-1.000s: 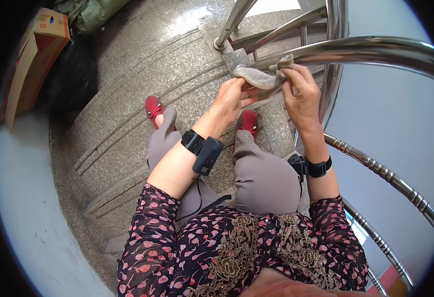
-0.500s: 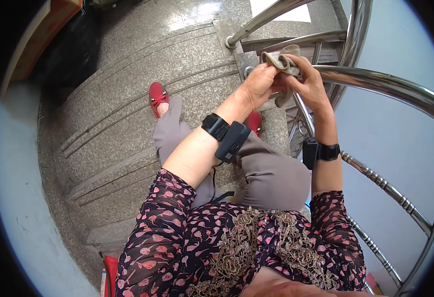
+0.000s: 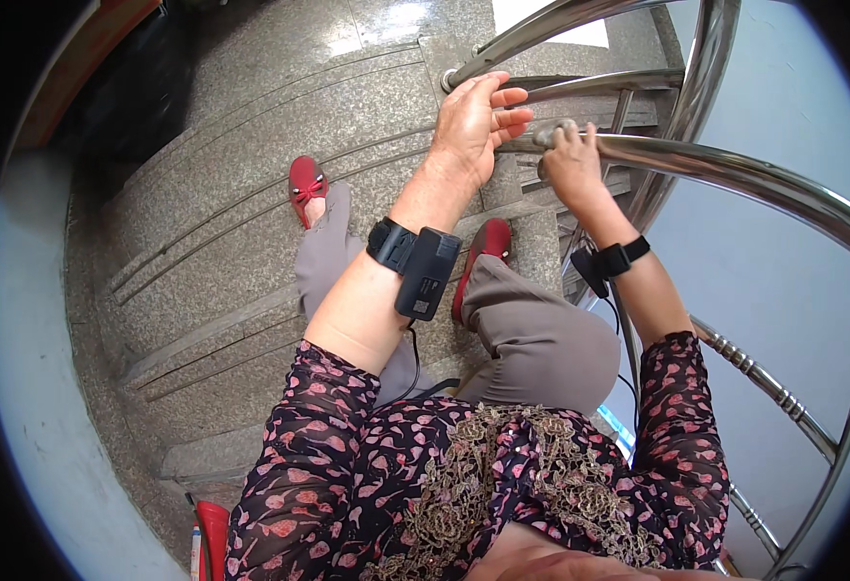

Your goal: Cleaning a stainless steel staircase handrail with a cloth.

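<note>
My left hand [image 3: 471,121] is raised over the stairs with its fingers apart and nothing in it. Close to its fingertips runs a shiny metal railing bar [image 3: 618,81]. To its right, my right hand [image 3: 576,163] presses a greyish-beige cloth [image 3: 553,132] against the end of the thick metal handrail [image 3: 744,167]. Most of the cloth is hidden under that hand's fingers. Each wrist wears a black strap with a small black device [image 3: 430,276].
Speckled stone steps [image 3: 212,281] curve down on the left beside a pale wall [image 3: 32,320]. My red shoes [image 3: 306,184] stand on them. Turned metal balusters [image 3: 764,382] line the right side. A red object [image 3: 214,528] stands at lower left, and a dark bulky thing [image 3: 144,87] at upper left.
Both hands held the cloth together before. My left hand has let go and moved up and left; my right hand has brought the cloth down onto the handrail.
</note>
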Tool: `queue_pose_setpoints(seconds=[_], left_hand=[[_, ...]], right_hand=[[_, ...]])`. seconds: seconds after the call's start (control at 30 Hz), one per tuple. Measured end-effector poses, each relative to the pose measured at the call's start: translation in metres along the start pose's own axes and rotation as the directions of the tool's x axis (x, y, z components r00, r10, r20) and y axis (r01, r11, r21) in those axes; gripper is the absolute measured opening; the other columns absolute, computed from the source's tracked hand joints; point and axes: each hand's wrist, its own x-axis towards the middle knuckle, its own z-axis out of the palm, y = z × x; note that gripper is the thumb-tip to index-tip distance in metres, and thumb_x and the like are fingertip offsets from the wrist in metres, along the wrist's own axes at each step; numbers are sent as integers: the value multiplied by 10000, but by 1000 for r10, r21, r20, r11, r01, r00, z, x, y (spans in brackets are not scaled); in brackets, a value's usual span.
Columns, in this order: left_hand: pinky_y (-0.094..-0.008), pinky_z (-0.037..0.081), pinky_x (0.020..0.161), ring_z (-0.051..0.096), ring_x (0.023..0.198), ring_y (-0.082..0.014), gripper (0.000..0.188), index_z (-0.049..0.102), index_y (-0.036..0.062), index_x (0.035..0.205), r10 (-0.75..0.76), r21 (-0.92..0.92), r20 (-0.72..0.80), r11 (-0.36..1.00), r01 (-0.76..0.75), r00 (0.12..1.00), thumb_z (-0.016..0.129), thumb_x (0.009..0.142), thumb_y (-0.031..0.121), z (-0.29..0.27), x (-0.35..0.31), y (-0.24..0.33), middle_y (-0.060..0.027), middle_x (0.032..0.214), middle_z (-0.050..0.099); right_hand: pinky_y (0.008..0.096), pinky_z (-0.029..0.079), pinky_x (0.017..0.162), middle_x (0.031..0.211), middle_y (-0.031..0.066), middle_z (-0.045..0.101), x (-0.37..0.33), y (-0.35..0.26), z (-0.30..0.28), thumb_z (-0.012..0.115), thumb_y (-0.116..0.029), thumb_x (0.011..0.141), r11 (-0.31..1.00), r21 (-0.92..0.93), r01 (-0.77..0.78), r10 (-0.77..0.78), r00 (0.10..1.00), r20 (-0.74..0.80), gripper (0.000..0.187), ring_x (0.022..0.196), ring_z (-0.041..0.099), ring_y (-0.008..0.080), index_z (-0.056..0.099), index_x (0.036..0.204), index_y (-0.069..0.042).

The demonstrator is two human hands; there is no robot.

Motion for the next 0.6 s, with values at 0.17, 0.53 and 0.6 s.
queue_pose_setpoints(seconds=[0.17,0.53,0.6], left_hand=[[-318,544,715,645,774,-190,301,574,14,1168,-16,-9,-43,1000,16,999,573,941,211,-1,-9,11,-134,1006,640],[-308,540,710,643,754,-174,311,587,3,1175,-58,8,-47,998,59,997,564,948,214,1,-21,23,-120,977,652],[-307,539,706,644,751,-172,314,590,7,1178,-39,-9,-10,999,39,999,563,949,221,2,-20,23,-114,965,654]], right_hand=[[569,202,1119,1412,139,459,18,-37,58,504,-245,886,970,-140,197,-183,977,104,373,1351,350,357,670,1180,-86],[618,174,1058,1373,107,486,88,-86,117,460,-313,941,925,-242,294,-244,945,217,421,1289,401,362,550,1303,-119],[610,229,1015,1313,107,528,96,-83,109,494,-313,920,945,-218,245,-194,954,229,393,1232,450,356,585,1251,-121]])
